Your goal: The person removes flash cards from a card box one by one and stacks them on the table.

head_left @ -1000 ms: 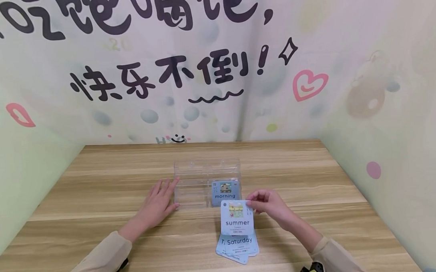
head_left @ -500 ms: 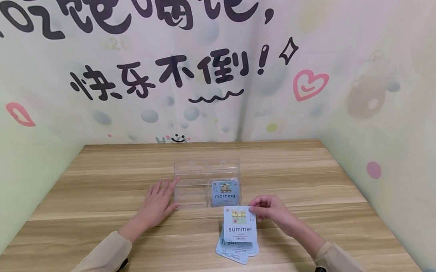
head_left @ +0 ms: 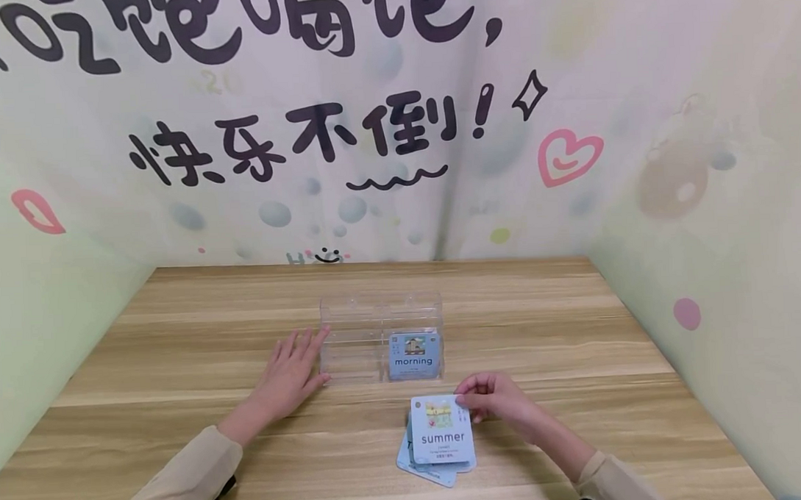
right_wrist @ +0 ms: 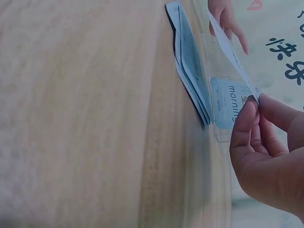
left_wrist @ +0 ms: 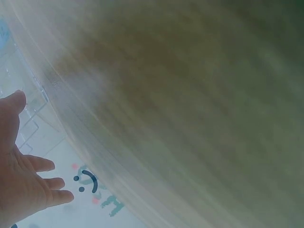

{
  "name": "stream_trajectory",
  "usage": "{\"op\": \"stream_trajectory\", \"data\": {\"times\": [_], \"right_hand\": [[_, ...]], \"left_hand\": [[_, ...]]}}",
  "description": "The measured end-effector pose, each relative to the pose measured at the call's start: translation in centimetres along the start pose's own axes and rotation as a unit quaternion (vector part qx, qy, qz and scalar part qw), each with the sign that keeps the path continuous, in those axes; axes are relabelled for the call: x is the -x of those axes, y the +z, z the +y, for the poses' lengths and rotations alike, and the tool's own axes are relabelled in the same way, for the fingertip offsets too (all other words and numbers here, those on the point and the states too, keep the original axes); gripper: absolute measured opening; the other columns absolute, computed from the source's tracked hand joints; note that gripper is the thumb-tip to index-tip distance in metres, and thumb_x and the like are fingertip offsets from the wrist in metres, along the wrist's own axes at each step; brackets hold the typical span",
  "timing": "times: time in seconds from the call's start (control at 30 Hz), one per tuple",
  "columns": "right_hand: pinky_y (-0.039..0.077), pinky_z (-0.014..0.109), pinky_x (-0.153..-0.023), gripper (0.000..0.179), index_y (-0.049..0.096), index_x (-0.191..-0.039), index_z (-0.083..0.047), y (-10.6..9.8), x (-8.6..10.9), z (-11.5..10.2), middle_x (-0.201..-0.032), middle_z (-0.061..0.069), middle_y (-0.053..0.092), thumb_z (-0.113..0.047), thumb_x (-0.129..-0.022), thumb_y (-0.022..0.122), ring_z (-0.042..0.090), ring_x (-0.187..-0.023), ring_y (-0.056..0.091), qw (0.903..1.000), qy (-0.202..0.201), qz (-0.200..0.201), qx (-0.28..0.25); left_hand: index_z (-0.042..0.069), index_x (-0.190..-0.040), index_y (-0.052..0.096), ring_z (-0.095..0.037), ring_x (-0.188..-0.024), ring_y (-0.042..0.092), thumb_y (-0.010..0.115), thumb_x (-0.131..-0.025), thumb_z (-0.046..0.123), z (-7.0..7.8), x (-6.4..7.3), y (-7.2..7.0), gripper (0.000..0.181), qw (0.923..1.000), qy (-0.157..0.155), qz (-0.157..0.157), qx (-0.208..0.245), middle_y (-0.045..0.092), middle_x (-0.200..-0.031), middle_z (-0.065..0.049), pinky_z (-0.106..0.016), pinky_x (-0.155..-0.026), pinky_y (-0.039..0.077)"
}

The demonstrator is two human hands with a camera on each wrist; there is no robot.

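Observation:
My right hand (head_left: 501, 405) pinches the upper right corner of a light blue flash card (head_left: 442, 430) reading "summer". In the right wrist view that card (right_wrist: 231, 53) appears nearly edge-on, tilted above a small fanned stack of blue cards (right_wrist: 186, 61) on the table. My left hand (head_left: 288, 375) lies with fingers spread, its fingertips right at the left side of a clear plastic card holder (head_left: 351, 358). A "morning" card (head_left: 414, 355) stands in the holder's lower right pocket. In the left wrist view the left hand (left_wrist: 23, 175) shows its fingers extended beside the holder.
The wood-grain table (head_left: 179, 346) reaches back to a printed cloth backdrop (head_left: 386, 214) with dark lettering and hearts. Pale side walls flank it on the left and right. Wrist straps show below both sleeves.
My right hand has drawn the "summer" card down toward the near edge, away from the holder. It now covers most of the stack, including the "Saturday" card. My left hand stays put.

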State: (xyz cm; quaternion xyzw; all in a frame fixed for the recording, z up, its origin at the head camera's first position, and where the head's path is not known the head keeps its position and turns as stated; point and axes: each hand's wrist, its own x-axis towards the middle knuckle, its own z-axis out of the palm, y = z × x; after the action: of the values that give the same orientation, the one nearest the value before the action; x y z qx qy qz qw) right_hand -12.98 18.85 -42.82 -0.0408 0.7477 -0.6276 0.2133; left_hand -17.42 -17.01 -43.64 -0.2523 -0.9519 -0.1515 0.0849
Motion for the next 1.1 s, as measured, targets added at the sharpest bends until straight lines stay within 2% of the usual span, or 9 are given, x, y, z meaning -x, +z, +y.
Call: {"op": "stream_trajectory", "data": {"times": [0.4, 1.1], "right_hand": [[0.048, 0.021, -0.058, 0.025, 0.059, -0.097, 0.009, 0.23, -0.11, 0.82, -0.077, 0.006, 0.063, -0.007, -0.079, 0.065, 0.013, -0.065, 0.056, 0.9999, 0.0, -0.003, 0.011], [0.048, 0.02, -0.055, 0.023, 0.06, -0.096, 0.009, 0.41, -0.3, 0.78, -0.075, 0.005, 0.064, -0.005, -0.079, 0.065, 0.013, -0.063, 0.058, 0.9994, -0.002, -0.002, 0.035]], "left_hand": [[0.014, -0.144, 0.015, -0.049, -0.127, 0.024, 0.059, -0.087, 0.031, -0.04, 0.03, 0.16, 0.074, 1.0, 0.001, 0.004, -0.006, 0.033, -0.138, -0.029, -0.063, -0.101, 0.02], [0.014, -0.144, 0.013, -0.049, -0.127, 0.023, 0.059, -0.088, 0.032, -0.05, 0.08, 0.18, 0.075, 1.0, 0.002, 0.003, -0.004, 0.033, -0.138, -0.029, -0.063, -0.101, 0.019]]}}
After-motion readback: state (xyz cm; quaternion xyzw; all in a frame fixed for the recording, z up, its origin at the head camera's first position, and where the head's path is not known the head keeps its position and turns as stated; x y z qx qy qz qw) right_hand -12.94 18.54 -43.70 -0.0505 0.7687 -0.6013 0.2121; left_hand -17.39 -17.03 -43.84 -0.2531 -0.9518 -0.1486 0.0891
